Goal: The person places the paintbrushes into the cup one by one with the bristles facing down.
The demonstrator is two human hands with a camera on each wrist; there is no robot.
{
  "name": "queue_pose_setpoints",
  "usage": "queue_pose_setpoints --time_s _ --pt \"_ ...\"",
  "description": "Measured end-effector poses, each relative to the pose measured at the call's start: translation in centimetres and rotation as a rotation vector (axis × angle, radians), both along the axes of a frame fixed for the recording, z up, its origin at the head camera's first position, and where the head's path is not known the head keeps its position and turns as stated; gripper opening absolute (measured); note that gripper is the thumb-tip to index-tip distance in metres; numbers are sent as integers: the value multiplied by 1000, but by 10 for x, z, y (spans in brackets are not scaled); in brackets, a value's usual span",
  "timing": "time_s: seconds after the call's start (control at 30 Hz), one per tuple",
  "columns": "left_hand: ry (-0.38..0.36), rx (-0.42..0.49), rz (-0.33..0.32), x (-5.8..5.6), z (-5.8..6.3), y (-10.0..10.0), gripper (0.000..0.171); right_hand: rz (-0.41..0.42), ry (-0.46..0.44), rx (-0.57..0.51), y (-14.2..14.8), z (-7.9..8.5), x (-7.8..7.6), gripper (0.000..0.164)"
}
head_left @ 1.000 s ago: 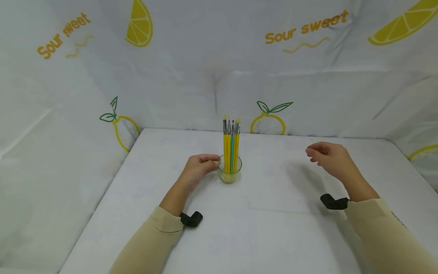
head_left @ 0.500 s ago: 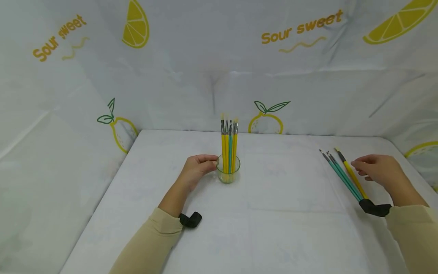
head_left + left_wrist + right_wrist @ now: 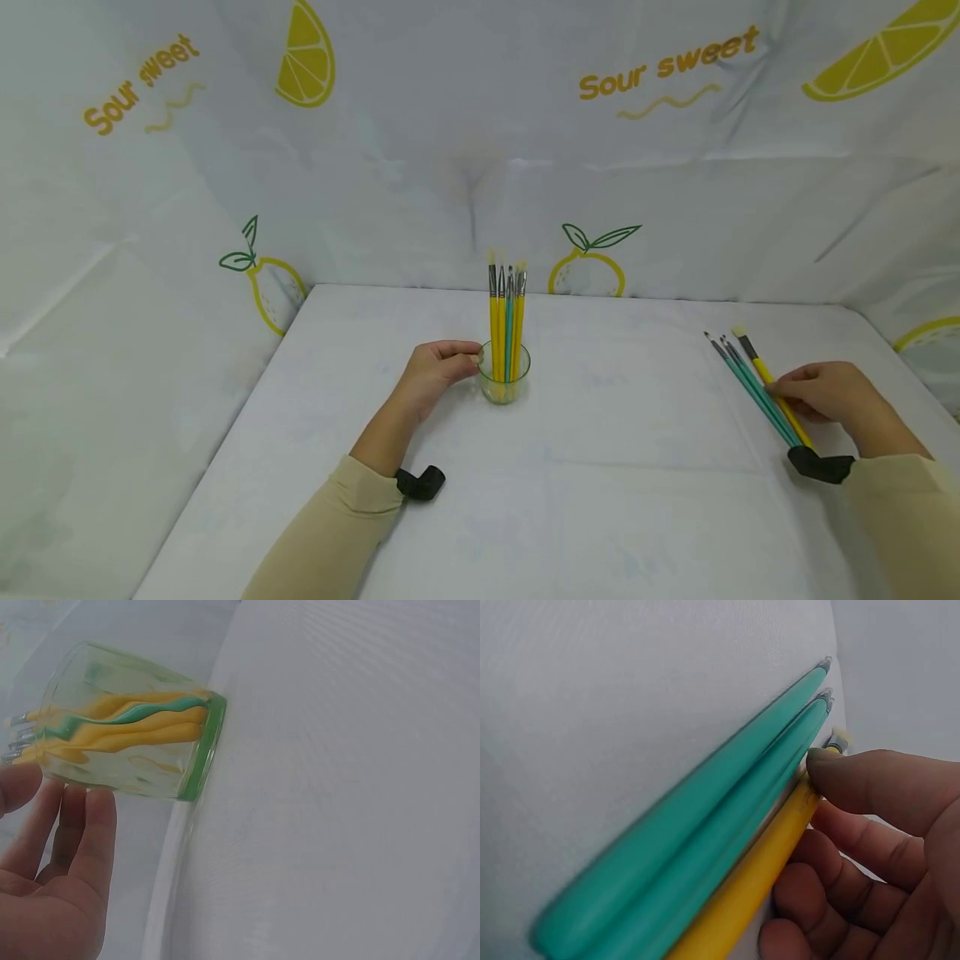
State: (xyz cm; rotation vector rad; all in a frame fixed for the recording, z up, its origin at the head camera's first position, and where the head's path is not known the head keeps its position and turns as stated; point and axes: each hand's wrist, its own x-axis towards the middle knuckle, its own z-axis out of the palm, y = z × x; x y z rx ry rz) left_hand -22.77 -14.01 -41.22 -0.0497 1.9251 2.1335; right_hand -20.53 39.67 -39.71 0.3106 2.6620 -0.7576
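A clear glass cup [image 3: 503, 392] with a green base stands upright, bearing several yellow paintbrushes [image 3: 493, 321] and a teal paintbrush [image 3: 509, 325], bristles up. My left hand [image 3: 435, 372] holds the cup at its left side near the rim; in the left wrist view its fingertips touch the wall. Over on the right, my right hand [image 3: 832, 396] pinches a yellow paintbrush [image 3: 754, 874] between thumb and fingers. That brush lies slanted, close beside several teal paintbrushes [image 3: 697, 802] on the table. The black wrist mount hides the brushes' near ends in the head view.
A white cloth covers the table [image 3: 600, 517]. Behind it hangs a pale curtain [image 3: 420, 192] printed with lemons and lettering. Black camera mounts [image 3: 820, 465] stick out from both wrists.
My right hand has moved right, then slightly down, from above the table to the loose brushes, and now pinches the yellow paintbrush. The left hand stays at the cup.
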Motion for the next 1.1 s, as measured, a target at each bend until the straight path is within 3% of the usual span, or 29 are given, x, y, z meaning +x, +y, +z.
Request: queue_pose_setpoints --time_s 0.2,0.53,0.77,1.1 --pt "4 2 -4 0 0 0 27 -21 -8 -21 -3 0 -1 63" --pt "14 -6 -3 1 0 0 24 -56 18 53 -8 5 -3 55" --pt "28 -1 -7 1 1 1 27 -69 86 41 -10 9 -4 58" --pt "1 -16 -14 1 1 0 29 -18 145 53 -33 30 -3 59"
